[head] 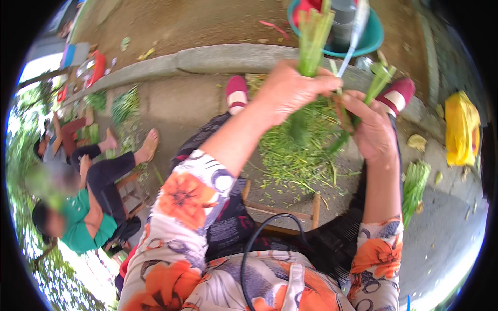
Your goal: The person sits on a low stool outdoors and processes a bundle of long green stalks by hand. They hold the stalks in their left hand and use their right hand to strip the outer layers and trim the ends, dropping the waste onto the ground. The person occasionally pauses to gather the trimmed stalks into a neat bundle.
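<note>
My left hand is closed round a bundle of green plant stalks, cut ends up and leafy ends hanging down. My right hand holds a smaller bunch of green stalks. The fingertips of both hands come close together around a thin stalk between the bunches. A pale strip runs from above down to the hands; whether it is held I cannot tell. Below the hands, a heap of green leaf trimmings lies on the ground between my feet.
A teal basin with a dark cylindrical object stands beyond the concrete kerb. At right are a yellow plastic bag and another bundle of green stalks. People sit at left, near green bunches and a red basin.
</note>
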A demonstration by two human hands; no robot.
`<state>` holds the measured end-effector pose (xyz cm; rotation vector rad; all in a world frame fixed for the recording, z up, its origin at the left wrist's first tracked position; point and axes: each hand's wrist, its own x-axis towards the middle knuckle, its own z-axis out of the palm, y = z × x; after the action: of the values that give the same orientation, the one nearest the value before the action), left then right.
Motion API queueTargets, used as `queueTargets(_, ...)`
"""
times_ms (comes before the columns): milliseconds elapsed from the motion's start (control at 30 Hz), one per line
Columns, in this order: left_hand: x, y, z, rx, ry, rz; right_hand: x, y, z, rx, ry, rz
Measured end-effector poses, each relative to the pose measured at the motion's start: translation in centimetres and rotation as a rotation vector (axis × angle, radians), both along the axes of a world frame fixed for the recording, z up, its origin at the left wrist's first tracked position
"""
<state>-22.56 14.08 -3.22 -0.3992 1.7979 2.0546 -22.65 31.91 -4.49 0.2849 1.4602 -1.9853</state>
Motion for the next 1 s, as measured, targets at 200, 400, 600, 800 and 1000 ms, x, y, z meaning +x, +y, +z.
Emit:
queueTargets(200,0.1,0.5,-0.9,0.081,0.046,0.081,0.3,-0.2,-0.7,-0.024,-0.008,0.006)
queueTargets(400,0.5,0.2,-1.1,0.059,0.052,0.104,0.5,-1.0,-0.4,0.035,0.074,0.040)
queueTargets(600,0.4,0.8,-1.0,0.054,0.018,0.080,0.3,-0.1,-1.5,0.024,0.098,0.034)
queueTargets(800,0.6,0.5,-1.2,0.088,-0.021,0.093,0.4,-0.6,-1.2,-0.095,-0.056,-0.004)
queueTargets(1000,0.4,0.9,-0.6,0.130,-0.032,0.063,0.3,-0.1,-1.4,-0.137,-0.106,-0.022)
